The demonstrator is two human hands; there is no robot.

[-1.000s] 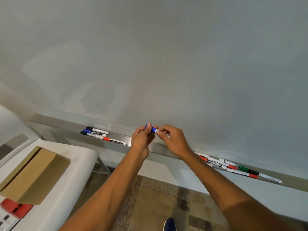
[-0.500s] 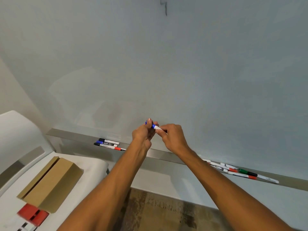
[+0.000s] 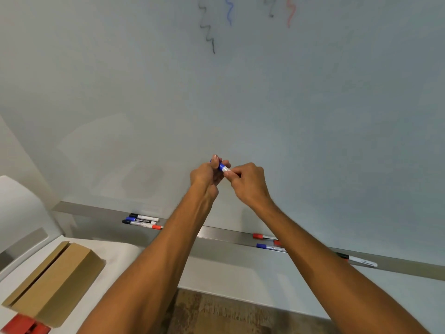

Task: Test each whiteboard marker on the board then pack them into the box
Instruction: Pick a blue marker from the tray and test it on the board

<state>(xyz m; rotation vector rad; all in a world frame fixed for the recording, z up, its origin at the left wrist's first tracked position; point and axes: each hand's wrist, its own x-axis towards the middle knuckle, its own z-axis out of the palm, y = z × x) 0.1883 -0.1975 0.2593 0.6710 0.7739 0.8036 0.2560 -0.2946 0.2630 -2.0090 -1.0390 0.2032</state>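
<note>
Blue marker [image 3: 222, 167] gripped, left hand [image 3: 204, 176], right hand [image 3: 250, 184]

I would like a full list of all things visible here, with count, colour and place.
whiteboard: one, pale grey, ahead
squiggles: four, black, blue, grey, red, board top
tray: one, grey, below board
left markers: three, mixed caps, tray left
right markers: at least three, mixed caps, tray right, partly hidden
held marker: one, blue cap, between hands
box: one, brown, lower left
red object: one, bottom left
left hand: one, grips blue cap
right hand: one, pinches white barrel
</note>
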